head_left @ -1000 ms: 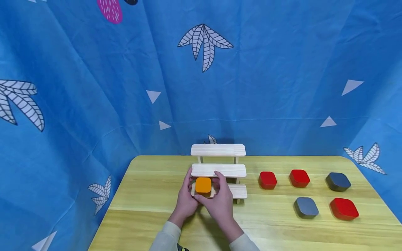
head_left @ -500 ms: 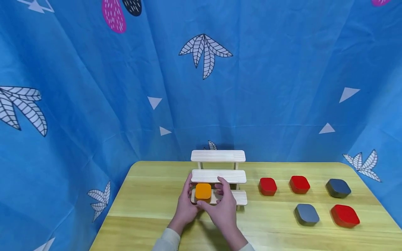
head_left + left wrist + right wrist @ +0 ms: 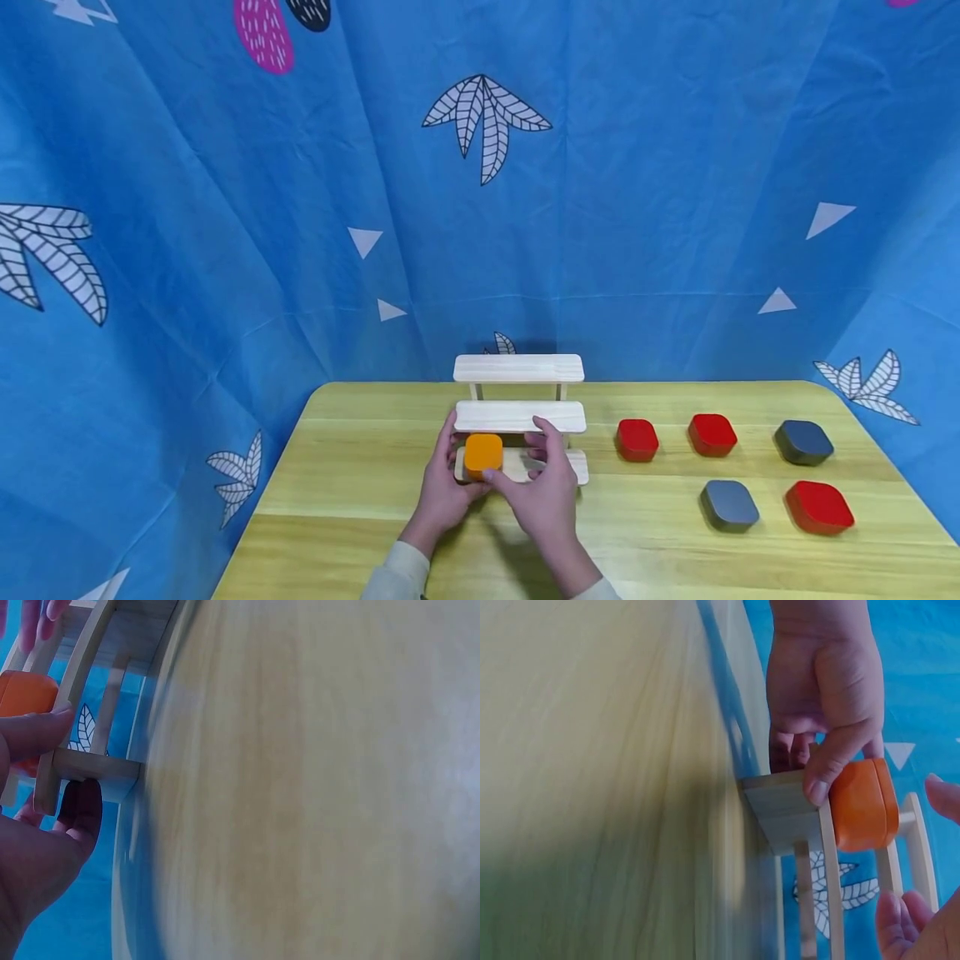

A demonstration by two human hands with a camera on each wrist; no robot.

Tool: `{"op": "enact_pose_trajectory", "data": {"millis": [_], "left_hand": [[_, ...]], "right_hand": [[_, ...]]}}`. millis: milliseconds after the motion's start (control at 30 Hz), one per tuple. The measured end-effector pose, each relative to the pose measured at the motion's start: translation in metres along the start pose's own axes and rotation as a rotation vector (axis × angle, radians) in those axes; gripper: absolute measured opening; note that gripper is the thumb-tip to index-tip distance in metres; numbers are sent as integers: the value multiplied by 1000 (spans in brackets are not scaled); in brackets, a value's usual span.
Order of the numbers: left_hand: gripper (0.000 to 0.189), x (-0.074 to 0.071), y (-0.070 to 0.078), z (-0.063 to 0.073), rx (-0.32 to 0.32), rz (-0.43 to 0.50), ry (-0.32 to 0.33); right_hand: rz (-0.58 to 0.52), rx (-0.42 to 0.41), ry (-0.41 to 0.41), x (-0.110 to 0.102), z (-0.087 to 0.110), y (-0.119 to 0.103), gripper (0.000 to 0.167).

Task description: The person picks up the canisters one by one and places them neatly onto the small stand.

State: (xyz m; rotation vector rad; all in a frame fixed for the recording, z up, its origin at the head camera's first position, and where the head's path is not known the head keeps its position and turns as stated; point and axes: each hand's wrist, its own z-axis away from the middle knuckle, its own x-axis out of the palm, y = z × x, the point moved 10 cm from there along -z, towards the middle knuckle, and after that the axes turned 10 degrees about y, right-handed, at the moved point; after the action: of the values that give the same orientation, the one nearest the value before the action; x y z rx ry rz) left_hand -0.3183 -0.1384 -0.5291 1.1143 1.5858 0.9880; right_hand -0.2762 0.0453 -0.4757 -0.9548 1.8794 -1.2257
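An orange rounded-square block (image 3: 483, 452) sits at the left end of the lowest shelf of a pale wooden three-tier stand (image 3: 519, 417). My left hand (image 3: 442, 496) grips that end of the shelf: its thumb lies on the front edge by the block, and its other fingers curl behind, as the right wrist view shows. My right hand (image 3: 547, 500) hovers at the front of the stand, thumb and fingers spread apart and nothing between them. In the head view its thumb tip overlaps the block's front right corner; in the right wrist view the fingers are apart from the block (image 3: 861, 806).
To the right on the wooden table (image 3: 337, 475) stand three red blocks, one near the stand (image 3: 637, 440), one behind (image 3: 712, 435), one in front (image 3: 819, 507). Two grey blocks (image 3: 729, 505) are among them. A blue patterned cloth (image 3: 637, 208) hangs behind and around the table.
My right hand has drawn away to the right from the orange block, its fingers spreading. The left hand keeps its place at the shelf's left end; the block stays put.
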Motion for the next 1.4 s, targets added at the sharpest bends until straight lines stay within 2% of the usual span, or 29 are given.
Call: {"op": "enact_pose_trajectory", "data": {"millis": [133,400,633,700,867,933,1033,1133,1300,1400], "left_hand": [[123,1,0,-2,9,-2,-1],[127,1,-4,-2,-10,16,1],[127,0,-2,0,2,6,6],[126,1,2,1,-1,9,8],[119,-3,28,6,-21,11,9],[119,-5,37,8,-4,9,9],[118,-5,39,9,-6,5,6],[121,-3,29,7,-16,22,8],[127,0,1,0,-31,18,14],[127,1,-5,-2,-29,12,11]], "right_hand": [[4,-16,24,-7,-4,-1,96],[21,24,51,-16,-6,5,96],[45,21,91,-26,-9,11,95],[52,22,99,-29,-11,11,95],[61,35,111,-35,-13,12,93],[63,35,120,-37,-14,13,93],[71,30,136,-40,-15,16,93],[72,29,149,-44,-16,18,92],[64,42,166,-51,-19,23,91],[63,54,176,-54,-20,26,90]]}}
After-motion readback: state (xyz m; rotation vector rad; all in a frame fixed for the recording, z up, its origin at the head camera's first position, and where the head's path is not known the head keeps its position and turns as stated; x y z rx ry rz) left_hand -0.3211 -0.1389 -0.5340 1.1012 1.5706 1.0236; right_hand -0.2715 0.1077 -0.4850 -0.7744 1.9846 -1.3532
